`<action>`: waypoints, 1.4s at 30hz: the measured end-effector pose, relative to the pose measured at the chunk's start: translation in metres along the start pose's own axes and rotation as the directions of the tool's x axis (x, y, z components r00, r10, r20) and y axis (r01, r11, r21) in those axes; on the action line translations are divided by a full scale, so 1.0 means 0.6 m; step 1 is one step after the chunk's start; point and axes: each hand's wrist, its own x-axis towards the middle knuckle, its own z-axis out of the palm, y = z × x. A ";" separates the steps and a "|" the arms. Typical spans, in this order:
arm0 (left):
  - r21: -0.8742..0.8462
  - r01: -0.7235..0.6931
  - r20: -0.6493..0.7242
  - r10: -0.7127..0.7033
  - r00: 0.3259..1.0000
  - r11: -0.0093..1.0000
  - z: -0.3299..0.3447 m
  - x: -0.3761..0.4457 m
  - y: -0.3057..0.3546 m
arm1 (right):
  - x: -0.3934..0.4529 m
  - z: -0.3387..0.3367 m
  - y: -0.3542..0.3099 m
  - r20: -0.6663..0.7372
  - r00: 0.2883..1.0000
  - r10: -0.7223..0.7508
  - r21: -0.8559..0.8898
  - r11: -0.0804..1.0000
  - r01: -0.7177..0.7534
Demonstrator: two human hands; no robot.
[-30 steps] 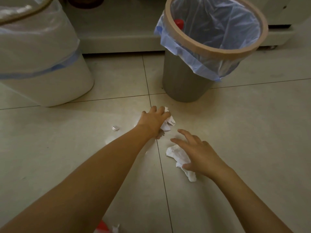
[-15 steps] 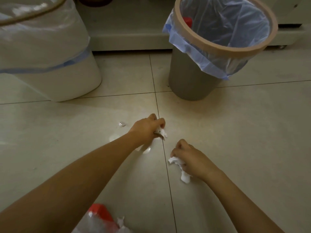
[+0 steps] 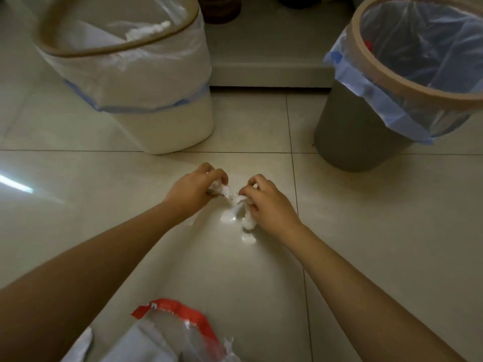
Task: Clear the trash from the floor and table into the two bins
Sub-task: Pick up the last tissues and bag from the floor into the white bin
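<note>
Both your hands are low over the floor tiles [image 3: 366, 231], fingers curled. Your left hand [image 3: 193, 190] grips a crumpled tissue [image 3: 218, 189], and your right hand [image 3: 266, 202] pinches a second tissue wad [image 3: 247, 222] that trails towards you. The white bin [image 3: 146, 100] sits far left, nearer your left hand; the grey bin [image 3: 366, 126] far right. A red-edged plastic wrapper [image 3: 170, 327] lies near you on glossy tile.

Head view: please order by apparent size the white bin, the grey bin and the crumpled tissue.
1. white bin and grey bin: look alike, both cropped, so unranked.
2. crumpled tissue, clearly smallest, gripped by both hands.
</note>
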 end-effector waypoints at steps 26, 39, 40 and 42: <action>0.338 -0.199 -0.185 0.272 0.944 0.920 -0.178 -0.129 -0.072 | 0.042 -0.036 -0.133 -0.047 0.998 -0.051 -0.086 0.995 0.047; 0.335 -0.170 -0.453 0.317 0.833 0.927 -0.439 -0.094 -0.078 | 0.159 -0.271 -0.335 -0.454 0.854 -0.255 -0.156 0.966 0.206; 0.315 -0.155 -0.470 0.295 0.832 0.936 -0.451 -0.086 -0.080 | 0.171 -0.281 -0.349 -0.460 0.852 -0.251 -0.167 0.967 0.195; 0.262 -0.117 -0.515 0.242 0.823 0.958 -0.472 -0.070 -0.085 | 0.196 -0.298 -0.375 -0.458 0.858 -0.233 -0.187 0.969 0.164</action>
